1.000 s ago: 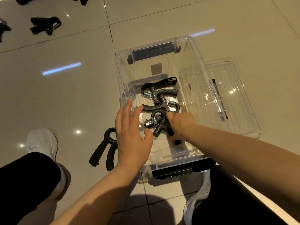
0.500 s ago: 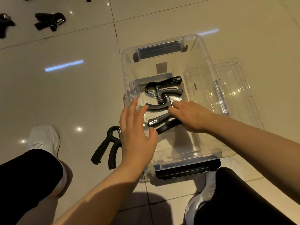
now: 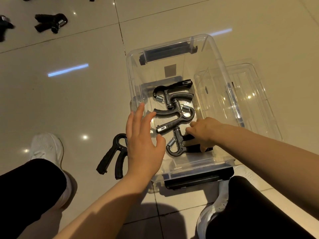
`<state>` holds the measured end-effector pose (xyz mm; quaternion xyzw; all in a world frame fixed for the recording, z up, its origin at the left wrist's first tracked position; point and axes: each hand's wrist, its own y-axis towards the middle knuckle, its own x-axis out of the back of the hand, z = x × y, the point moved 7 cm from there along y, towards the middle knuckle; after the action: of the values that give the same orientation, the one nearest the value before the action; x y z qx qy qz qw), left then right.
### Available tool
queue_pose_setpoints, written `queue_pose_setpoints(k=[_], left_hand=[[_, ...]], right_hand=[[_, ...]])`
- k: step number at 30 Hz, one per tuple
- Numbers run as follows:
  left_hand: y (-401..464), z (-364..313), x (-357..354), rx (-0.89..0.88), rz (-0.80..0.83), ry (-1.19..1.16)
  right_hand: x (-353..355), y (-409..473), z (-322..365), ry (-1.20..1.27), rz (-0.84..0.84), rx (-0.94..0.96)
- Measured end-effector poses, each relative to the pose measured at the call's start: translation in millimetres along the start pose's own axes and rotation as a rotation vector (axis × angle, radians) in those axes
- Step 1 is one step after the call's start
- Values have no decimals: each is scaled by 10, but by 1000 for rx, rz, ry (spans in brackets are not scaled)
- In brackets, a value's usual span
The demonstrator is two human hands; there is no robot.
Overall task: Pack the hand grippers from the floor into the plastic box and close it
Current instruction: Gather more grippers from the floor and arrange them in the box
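Tiled floor (image 3: 172,18) is filling the view, glossy, showing light reflections. Clear plastic box (image 3: 133,80) is sitting open at centre, dark latch handles at its far and near ends. Its clear lid (image 3: 259,94) is lying just right of the box, partly tucked against the right wall. Person's legs in dark trousers and white shoes are showing at near left and near right.

Left hand (image 3: 143,142) is hovering over the box's left wall, fingers spread wide, holding nothing. Right hand (image 3: 203,133) is reaching into the near part of the box, fingers curled down onto the handles of the nearest hand gripper (image 3: 177,145); cannot tell if it is gripping or just touching.

Two more hand grippers are lying inside the box: middle gripper (image 3: 174,118) and far gripper (image 3: 172,94), touching each other. One floor gripper (image 3: 110,157) is lying just left of the box, partly behind the left hand. More grippers are lying well apart at far left, one clear at (image 3: 50,23).
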<state>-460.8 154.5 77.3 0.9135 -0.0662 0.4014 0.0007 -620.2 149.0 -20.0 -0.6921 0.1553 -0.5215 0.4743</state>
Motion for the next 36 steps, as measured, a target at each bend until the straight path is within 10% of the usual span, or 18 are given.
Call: queue_pose_setpoints(k=[14,19,26,36], left_hand=[[5,-59,23,-46,-12,-87],[-131,528,208,267,-291,-313],[-349,1793,40,441,11,342],[-313,1688,266,519,-67,63]], right_hand=[[-6,160,-7,14,-131,5],[72,19,-13,227,-145,26],[404,-165,236,306,-211,96],[603,-335,155,417,-450,-12]])
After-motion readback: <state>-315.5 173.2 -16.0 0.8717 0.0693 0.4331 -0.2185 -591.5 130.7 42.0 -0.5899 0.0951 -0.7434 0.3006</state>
